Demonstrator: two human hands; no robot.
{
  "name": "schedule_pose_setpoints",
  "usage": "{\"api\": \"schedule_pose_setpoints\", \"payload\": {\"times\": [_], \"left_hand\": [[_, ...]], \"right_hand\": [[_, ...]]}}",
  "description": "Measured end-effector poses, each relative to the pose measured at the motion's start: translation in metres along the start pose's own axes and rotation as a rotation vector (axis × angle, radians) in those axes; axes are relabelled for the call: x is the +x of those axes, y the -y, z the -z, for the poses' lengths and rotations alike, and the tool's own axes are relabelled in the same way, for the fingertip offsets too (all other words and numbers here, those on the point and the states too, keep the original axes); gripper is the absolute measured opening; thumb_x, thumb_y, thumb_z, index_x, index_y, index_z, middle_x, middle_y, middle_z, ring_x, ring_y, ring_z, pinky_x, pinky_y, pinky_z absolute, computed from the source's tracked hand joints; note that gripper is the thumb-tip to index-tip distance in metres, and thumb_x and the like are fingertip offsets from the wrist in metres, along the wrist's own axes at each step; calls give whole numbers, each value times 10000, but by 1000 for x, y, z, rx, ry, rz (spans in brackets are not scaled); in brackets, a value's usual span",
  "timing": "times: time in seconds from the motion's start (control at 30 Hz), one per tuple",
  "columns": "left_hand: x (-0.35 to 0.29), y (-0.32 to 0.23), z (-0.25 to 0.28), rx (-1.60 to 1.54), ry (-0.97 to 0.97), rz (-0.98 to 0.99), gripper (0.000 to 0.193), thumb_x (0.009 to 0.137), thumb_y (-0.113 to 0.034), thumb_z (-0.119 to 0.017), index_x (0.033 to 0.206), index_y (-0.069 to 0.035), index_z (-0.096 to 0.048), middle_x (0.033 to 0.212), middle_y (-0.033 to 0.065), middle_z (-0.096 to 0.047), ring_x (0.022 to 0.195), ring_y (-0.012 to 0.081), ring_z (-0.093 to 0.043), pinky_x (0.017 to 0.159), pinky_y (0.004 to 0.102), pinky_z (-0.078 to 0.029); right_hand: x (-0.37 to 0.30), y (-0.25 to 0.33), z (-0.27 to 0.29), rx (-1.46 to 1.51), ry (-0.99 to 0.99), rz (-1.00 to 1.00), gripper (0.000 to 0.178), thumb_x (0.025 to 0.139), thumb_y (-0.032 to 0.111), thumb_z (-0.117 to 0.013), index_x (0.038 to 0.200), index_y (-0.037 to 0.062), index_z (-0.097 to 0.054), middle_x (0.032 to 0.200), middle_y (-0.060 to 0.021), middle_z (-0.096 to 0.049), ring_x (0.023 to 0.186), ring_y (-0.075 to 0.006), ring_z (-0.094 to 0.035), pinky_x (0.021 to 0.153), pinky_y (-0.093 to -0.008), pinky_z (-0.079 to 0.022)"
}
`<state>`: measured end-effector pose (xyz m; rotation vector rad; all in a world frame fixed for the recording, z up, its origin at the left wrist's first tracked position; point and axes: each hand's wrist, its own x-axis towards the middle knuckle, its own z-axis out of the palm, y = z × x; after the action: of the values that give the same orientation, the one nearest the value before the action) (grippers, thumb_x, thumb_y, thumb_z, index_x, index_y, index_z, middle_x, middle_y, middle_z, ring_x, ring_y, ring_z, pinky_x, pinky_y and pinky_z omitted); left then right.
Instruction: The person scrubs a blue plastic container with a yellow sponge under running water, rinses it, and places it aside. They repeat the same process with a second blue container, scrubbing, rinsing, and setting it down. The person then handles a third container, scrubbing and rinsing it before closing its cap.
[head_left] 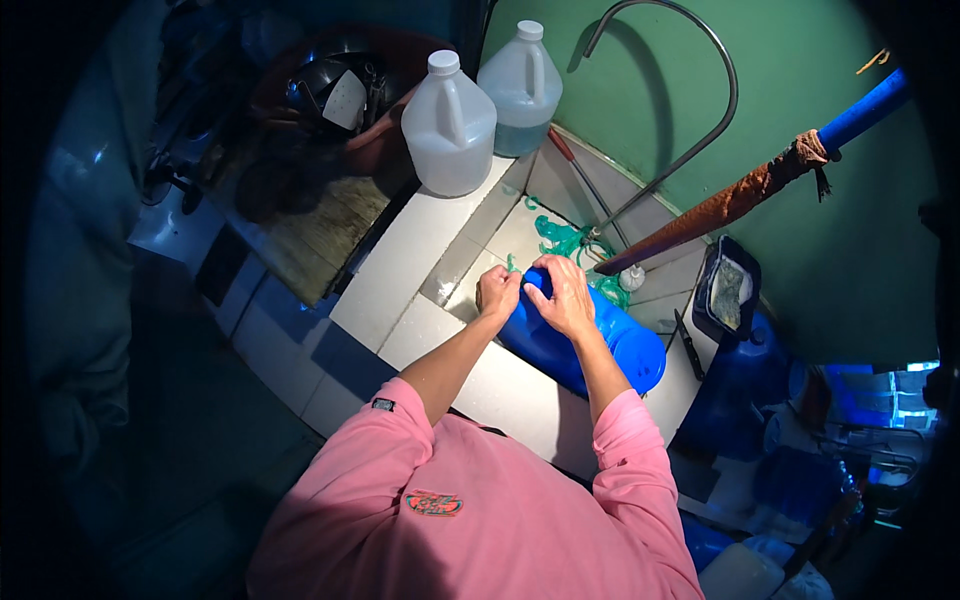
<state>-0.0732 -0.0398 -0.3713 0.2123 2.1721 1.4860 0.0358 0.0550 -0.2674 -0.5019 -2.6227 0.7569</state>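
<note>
A blue plastic drum (560,350) lies on its side at the tiled basin's edge, its round end toward the right. My right hand (566,295) curls over the drum's far left end, thumb and fingers bent around it. Close beside it, my left hand (498,292) is closed in a pinch at the same end. A small green plastic scrap (512,263) shows just past the left fingers; whether they hold it is hidden. More torn green plastic strips (562,236) lie in the basin behind the drum.
Two translucent jugs (450,135) with white caps stand on the white tiled ledge (400,265). A curved metal pipe (735,90) and a wrapped blue pole (740,200) rise behind. At right are a knife (688,345) and a dark tub (727,290); at left, a worn wooden board (310,225).
</note>
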Motion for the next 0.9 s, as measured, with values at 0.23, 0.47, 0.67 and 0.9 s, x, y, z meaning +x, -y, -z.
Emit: {"api": "schedule_pose_setpoints", "payload": {"times": [0.23, 0.47, 0.67, 0.9], "left_hand": [[-1, -10, 26, -270, 371, 27, 144, 958, -177, -608, 1026, -51, -623, 813, -23, -571, 711, 65, -527, 588, 243, -433], [6, -35, 51, -209, 697, 190, 160, 990, -254, -625, 990, -100, -669, 783, -47, -565, 693, 55, -539, 581, 245, -455], [8, -38, 48, 4, 721, 175, 122, 981, -196, -632, 931, -90, -664, 785, -23, -604, 682, 77, -557, 589, 256, -469], [4, -42, 43, 403, 687, -239, 244, 917, -172, -590, 1063, 8, -668, 900, 143, -711, 822, 270, -684, 766, 402, -542]], "right_hand": [[5, -14, -2, 69, 132, -136, 504, 859, 295, -744, 1293, 69, -626, 1288, -139, -645, 1257, -331, -551, 1102, -436, -375], [7, -18, 2, 161, 163, -126, 506, 836, 241, -740, 1307, 98, -621, 1283, -133, -647, 1258, -324, -547, 1109, -441, -366], [8, -19, 2, 323, 166, -256, 589, 768, 185, -789, 1325, 109, -616, 1241, -120, -673, 1194, -317, -593, 1072, -435, -416], [2, -25, -4, 254, 175, -161, 520, 792, 198, -765, 1296, 157, -645, 1263, -119, -655, 1259, -318, -550, 1115, -436, -364]]}}
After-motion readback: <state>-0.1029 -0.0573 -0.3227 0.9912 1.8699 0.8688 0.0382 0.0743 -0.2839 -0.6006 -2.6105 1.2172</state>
